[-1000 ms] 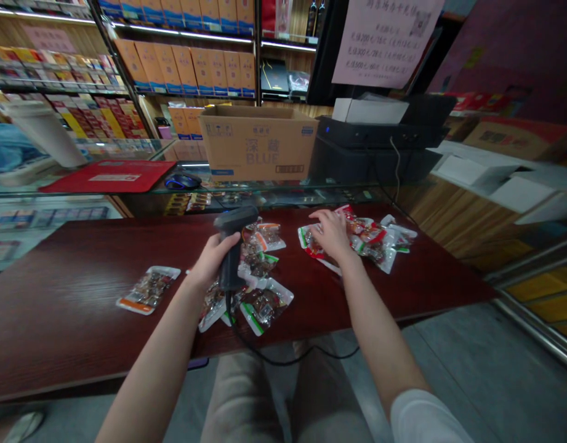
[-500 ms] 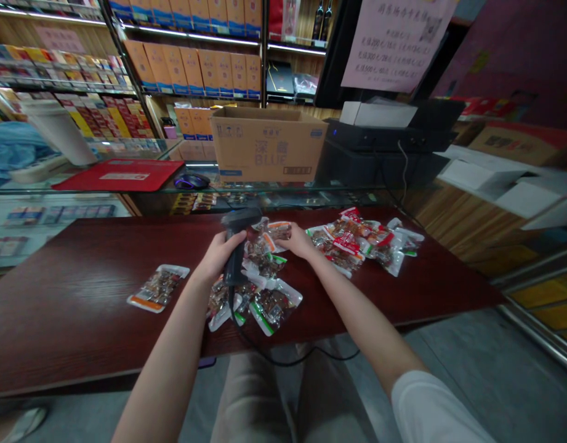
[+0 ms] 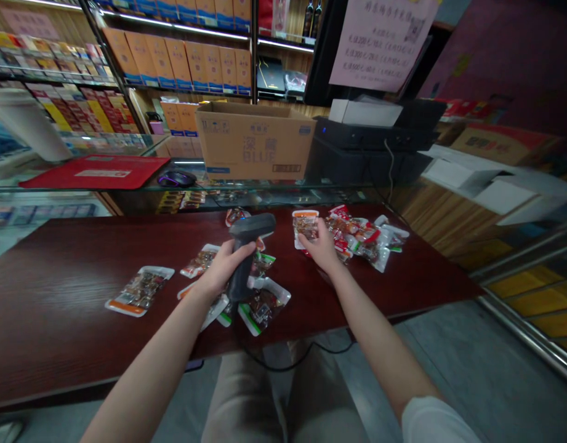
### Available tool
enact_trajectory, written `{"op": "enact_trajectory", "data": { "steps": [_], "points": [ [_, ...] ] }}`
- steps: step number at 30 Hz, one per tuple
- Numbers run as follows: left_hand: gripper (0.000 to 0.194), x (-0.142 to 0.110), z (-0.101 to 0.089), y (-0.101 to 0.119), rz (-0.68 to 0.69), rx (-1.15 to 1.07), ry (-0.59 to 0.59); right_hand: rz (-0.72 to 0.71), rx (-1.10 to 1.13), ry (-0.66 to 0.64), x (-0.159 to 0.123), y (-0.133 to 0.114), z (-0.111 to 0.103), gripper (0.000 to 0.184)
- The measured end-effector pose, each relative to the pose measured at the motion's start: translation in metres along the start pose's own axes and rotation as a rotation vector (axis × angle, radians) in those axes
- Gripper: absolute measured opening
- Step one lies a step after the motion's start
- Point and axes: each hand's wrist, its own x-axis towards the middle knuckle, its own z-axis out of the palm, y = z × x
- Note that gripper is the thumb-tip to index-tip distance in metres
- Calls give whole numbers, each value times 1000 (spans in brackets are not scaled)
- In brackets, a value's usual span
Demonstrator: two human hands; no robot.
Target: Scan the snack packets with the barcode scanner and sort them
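Observation:
My left hand [image 3: 224, 266] is wrapped round the handle of a dark barcode scanner [image 3: 249, 246], whose head points toward the right. My right hand [image 3: 321, 247] holds a clear snack packet with an orange top [image 3: 305, 224] upright in front of the scanner. Under and around the scanner lie several snack packets with green and orange edges [image 3: 263, 303]. A heap of more packets [image 3: 364, 237] sits just right of my right hand. One packet [image 3: 139, 290] lies alone to the left on the dark red wooden table [image 3: 56, 320].
Behind the table stands a glass counter [image 3: 126, 187] with a red mat [image 3: 96, 172], a mouse [image 3: 176, 179], a cardboard box [image 3: 254, 141] and a black printer [image 3: 370, 144]. Shelves of boxed goods fill the back. The scanner cable hangs over my lap.
My right hand left the heap, reached toward the packets by the scanner, then lifted one orange-topped packet up in front of it. The scanner head has turned right.

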Motion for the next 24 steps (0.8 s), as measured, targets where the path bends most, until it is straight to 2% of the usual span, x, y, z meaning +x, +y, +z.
{"op": "enact_trajectory", "data": {
  "steps": [5, 14, 18, 21, 24],
  "points": [
    [50, -3, 9, 1, -22, 8, -39, -111, -142, -40, -3, -5, 6, 22],
    [49, -1, 3, -4, -13, 14, -88, -115, -192, -31, -8, -10, 10, 21],
    [50, -2, 4, -5, -16, 16, -89, -183, -211, -54, -7, -10, 8, 19],
    [51, -2, 4, -3, -9, 31, -83, -170, -270, -30, -4, -5, 1, 30],
    [49, -1, -1, -1, 1, 14, -48, -51, -415, 115, 1, 2, -12, 53]
  ]
}}
